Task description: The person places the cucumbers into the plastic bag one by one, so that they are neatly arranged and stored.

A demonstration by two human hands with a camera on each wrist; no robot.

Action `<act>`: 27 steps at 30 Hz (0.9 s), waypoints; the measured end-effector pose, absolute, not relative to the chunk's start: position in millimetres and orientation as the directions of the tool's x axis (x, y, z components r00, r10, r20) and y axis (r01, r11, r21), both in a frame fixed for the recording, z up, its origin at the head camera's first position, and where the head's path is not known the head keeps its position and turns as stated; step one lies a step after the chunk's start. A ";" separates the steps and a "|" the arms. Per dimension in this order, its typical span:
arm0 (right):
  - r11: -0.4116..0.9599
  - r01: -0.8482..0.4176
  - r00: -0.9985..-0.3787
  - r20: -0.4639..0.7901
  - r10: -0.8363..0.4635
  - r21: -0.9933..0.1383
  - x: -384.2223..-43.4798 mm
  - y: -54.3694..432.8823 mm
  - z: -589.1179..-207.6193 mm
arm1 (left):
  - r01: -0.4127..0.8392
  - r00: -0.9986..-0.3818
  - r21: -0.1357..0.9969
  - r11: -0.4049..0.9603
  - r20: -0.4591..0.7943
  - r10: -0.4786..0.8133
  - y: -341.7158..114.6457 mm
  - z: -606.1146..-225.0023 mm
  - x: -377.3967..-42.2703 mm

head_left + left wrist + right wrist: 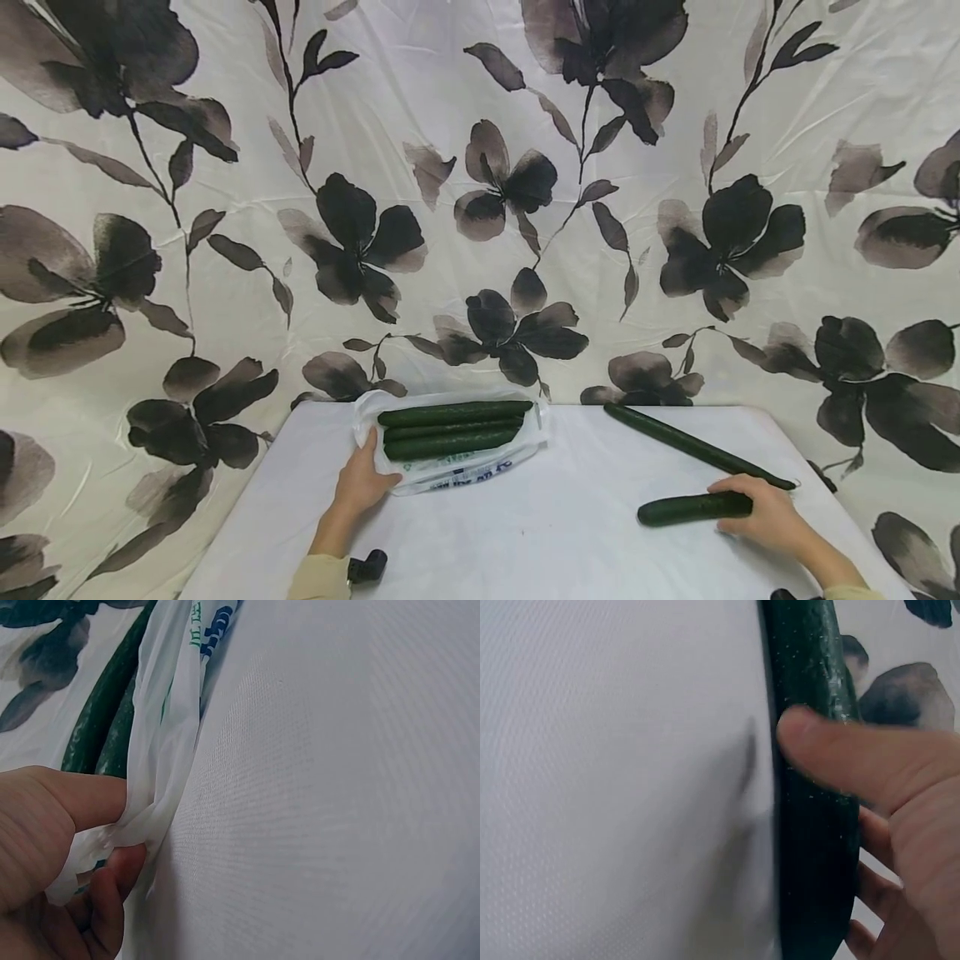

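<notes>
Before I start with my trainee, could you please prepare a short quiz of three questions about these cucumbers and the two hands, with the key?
1. Count: how many cucumbers can be seen in the plastic bag?

2. Choose: what does the left hand pinch?
a) a cucumber
b) the plastic bag
c) a sleeve

3. Compare: which lies nearer to the floral cloth at the back, the held cucumber in the right hand or the loose cucumber?

Key: 1. Three. 2. b. 3. The loose cucumber.
</notes>
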State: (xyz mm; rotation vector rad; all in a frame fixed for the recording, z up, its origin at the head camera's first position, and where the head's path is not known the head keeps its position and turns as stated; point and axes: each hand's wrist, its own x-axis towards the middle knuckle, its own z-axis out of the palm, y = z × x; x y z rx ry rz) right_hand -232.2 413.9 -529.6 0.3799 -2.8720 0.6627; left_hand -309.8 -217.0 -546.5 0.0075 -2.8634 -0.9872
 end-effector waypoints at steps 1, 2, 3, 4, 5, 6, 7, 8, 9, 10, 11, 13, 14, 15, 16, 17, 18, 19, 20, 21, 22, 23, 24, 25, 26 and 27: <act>0.873 -0.296 -0.949 0.223 -0.223 -0.387 -232.3 413.8 -530.6 | 0.033 -0.993 0.614 0.788 0.107 -0.041 -216.8 -546.8 -309.8; 0.878 -0.304 -0.946 0.224 -0.233 -0.370 -232.5 413.2 -531.1 | 0.032 -0.994 0.614 0.789 0.105 -0.041 -216.8 -547.2 -309.8; 0.881 -0.314 -0.943 0.222 -0.247 -0.354 -232.7 412.2 -531.0 | 0.031 -0.994 0.614 0.789 0.105 -0.042 -216.9 -547.4 -309.9; 0.883 -0.323 -0.941 0.220 -0.259 -0.341 -233.1 411.1 -530.7 | 0.029 -0.994 0.614 0.789 0.102 -0.043 -216.9 -547.3 -309.9; 0.884 -0.328 -0.939 0.213 -0.269 -0.332 -233.3 409.8 -530.0 | 0.029 -0.994 0.612 0.790 0.103 -0.044 -216.7 -547.1 -310.1; 0.885 -0.332 -0.939 0.206 -0.276 -0.327 -233.6 408.6 -529.3 | 0.028 -0.994 0.614 0.789 0.103 -0.045 -216.6 -547.0 -310.5; 0.885 -0.336 -0.938 0.201 -0.283 -0.324 -233.7 407.5 -528.5 | 0.028 -0.994 0.613 0.790 0.104 -0.046 -216.7 -547.1 -310.8; 0.884 -0.339 -0.937 0.197 -0.287 -0.323 -233.8 406.5 -528.0 | 0.029 -0.994 0.614 0.789 0.104 -0.045 -216.5 -546.9 -310.9; 0.877 -0.353 -0.933 0.199 -0.301 -0.326 -233.8 405.9 -527.9 | 0.033 -0.993 0.615 0.788 0.109 -0.043 -216.2 -546.7 -311.2; 0.870 -0.365 -0.928 0.204 -0.312 -0.331 -233.6 405.3 -527.9 | 0.035 -0.993 0.617 0.786 0.108 -0.041 -215.9 -546.5 -311.2; 0.863 -0.376 -0.924 0.205 -0.322 -0.337 -233.2 404.7 -528.4 | 0.037 -0.993 0.619 0.785 0.108 -0.039 -215.8 -546.6 -311.2; 0.845 -0.402 -0.914 0.214 -0.346 -0.352 -232.3 403.7 -530.5 | 0.033 -0.994 0.616 0.787 0.103 -0.039 -215.8 -546.8 -310.4; 0.836 -0.411 -0.910 0.215 -0.355 -0.363 -231.8 403.1 -531.8 | 0.031 -0.994 0.616 0.787 0.100 -0.038 -215.7 -546.8 -310.0; 0.827 -0.420 -0.907 0.217 -0.362 -0.374 -231.1 402.2 -533.1 | 0.029 -0.995 0.614 0.789 0.097 -0.038 -215.8 -547.0 -309.8; 0.821 -0.425 -0.904 0.223 -0.365 -0.381 -230.4 400.9 -534.4 | 0.027 -0.995 0.613 0.790 0.092 -0.038 -215.7 -546.9 -309.4; 0.817 -0.425 -0.904 0.222 -0.365 -0.390 -229.9 399.4 -535.4 | 0.026 -0.995 0.610 0.792 0.093 -0.039 -215.8 -546.7 -309.1; 0.810 -0.428 -0.903 0.225 -0.366 -0.400 -229.4 397.7 -536.1 | 0.027 -0.995 0.608 0.794 0.093 -0.038 -215.7 -546.5 -309.3; 0.804 -0.433 -0.901 0.232 -0.367 -0.409 -229.1 395.9 -536.7 | 0.028 -0.995 0.607 0.795 0.095 -0.037 -215.8 -546.4 -309.6; 0.797 -0.434 -0.901 0.231 -0.368 -0.419 -228.7 393.8 -536.8 | 0.030 -0.995 0.607 0.794 0.095 -0.036 -215.7 -545.9 -309.8; 0.790 -0.440 -0.898 0.236 -0.372 -0.427 -228.1 391.7 -537.0 | 0.029 -0.995 0.605 0.796 0.095 -0.036 -215.8 -545.5 -309.7; 0.785 -0.445 -0.895 0.236 -0.377 -0.431 -227.6 389.7 -537.0 | 0.028 -0.995 0.605 0.796 0.092 -0.035 -215.9 -545.4 -309.8; 0.780 -0.449 -0.894 0.235 -0.383 -0.437 -227.0 388.0 -537.4 | 0.028 -0.995 0.605 0.796 0.091 -0.034 -216.2 -545.7 -309.7; 0.774 -0.459 -0.888 0.241 -0.391 -0.437 -226.1 386.0 -537.9 | 0.026 -0.996 0.603 0.797 0.087 -0.034 -216.1 -545.9 -309.6; 0.768 -0.470 -0.883 0.251 -0.398 -0.436 -225.9 383.5 -538.2 | 0.025 -0.996 0.604 0.797 0.087 -0.034 -216.5 -545.3 -309.5; 0.763 -0.477 -0.879 0.254 -0.404 -0.437 -225.3 380.8 -538.4 | 0.026 -0.996 0.604 0.796 0.087 -0.033 -216.8 -545.1 -309.4; 0.760 -0.483 -0.875 0.263 -0.406 -0.435 -224.6 377.7 -539.5 | 0.027 -0.996 0.604 0.796 0.088 -0.033 -217.1 -544.9 -309.2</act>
